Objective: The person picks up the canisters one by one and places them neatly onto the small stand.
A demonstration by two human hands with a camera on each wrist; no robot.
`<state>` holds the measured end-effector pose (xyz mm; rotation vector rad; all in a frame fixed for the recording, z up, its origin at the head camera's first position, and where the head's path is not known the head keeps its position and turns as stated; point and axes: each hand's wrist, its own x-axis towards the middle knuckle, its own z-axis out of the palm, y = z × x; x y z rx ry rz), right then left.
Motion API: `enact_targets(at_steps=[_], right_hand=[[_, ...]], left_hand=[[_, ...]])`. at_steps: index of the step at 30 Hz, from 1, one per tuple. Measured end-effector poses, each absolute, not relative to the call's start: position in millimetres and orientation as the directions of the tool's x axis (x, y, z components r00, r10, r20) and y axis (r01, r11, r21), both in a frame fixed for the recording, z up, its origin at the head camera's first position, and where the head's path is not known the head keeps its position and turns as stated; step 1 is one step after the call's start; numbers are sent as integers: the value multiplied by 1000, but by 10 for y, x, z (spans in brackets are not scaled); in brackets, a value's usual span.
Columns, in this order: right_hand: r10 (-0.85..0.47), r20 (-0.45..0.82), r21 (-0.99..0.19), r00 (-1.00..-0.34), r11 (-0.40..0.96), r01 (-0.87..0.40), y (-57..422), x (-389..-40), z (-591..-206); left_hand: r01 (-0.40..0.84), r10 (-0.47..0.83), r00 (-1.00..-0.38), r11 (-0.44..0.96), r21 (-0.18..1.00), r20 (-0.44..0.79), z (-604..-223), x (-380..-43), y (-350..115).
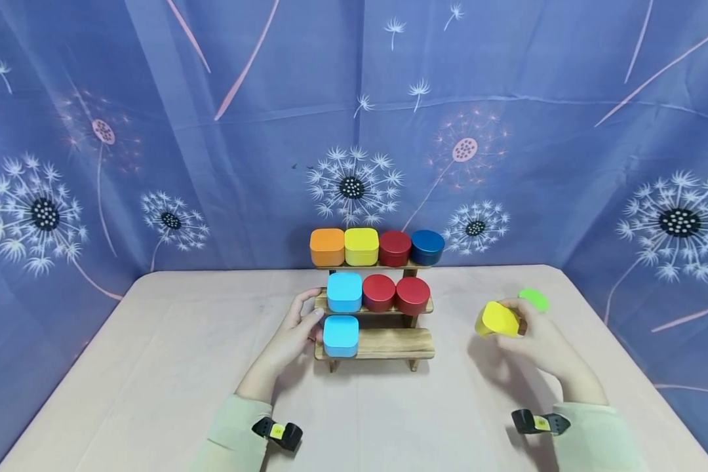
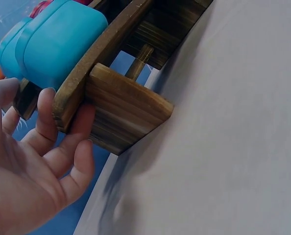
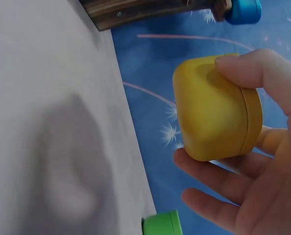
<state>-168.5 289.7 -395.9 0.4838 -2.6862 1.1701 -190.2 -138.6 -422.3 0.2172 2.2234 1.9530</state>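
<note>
My left hand (image 1: 292,334) holds the left end of a three-tier wooden stand (image 1: 398,344), its fingers curled about a shelf edge in the left wrist view. Close by these fingers, a light blue square tin (image 1: 341,336) sits at the left of the bottom shelf. Off to the right of the stand, my right hand (image 1: 533,341) grips a yellow square tin (image 3: 211,107) between thumb and fingers, raised over the table and casting a shadow. Behind that hand a green tin (image 1: 533,299) stands on the table, partly covered.
Along the top shelf are an orange tin (image 1: 327,247), another yellow tin (image 1: 362,246), a red round tin (image 1: 394,248) and a dark blue tin (image 1: 427,248). The middle shelf carries a light blue tin (image 1: 345,292) and two red ones. A blue dandelion cloth (image 1: 259,183) hangs behind.
</note>
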Motion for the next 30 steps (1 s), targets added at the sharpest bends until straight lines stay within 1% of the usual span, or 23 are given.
enact_targets(at_steps=[7,12,18,24,30], right_hand=[[-270,281,-718,-921,577,-388,2725,-1688,-3938],[-301,280,-746,-912,530,-404,2636,-1660,-3910],[-366,267,-783,-891,457,-422,2542,-1635,-3868],[-396,254,-784,-883,450,-427,2448,-1615,-3816],[-410,265,-757,-873,472,-452,2339,-1602,-3831]], left_hand=[[-2,180,-983,158,987,-30,-4232,-1902,-1384],[8,196,-980,163,987,-25,-4237,-1905,-1391],[-11,211,-977,129,992,-38,-4243,-1915,-1405],[-13,239,-970,152,988,-49,-4211,-1923,-1432],[-31,268,-961,133,991,-66,-4037,-1844,-1427]])
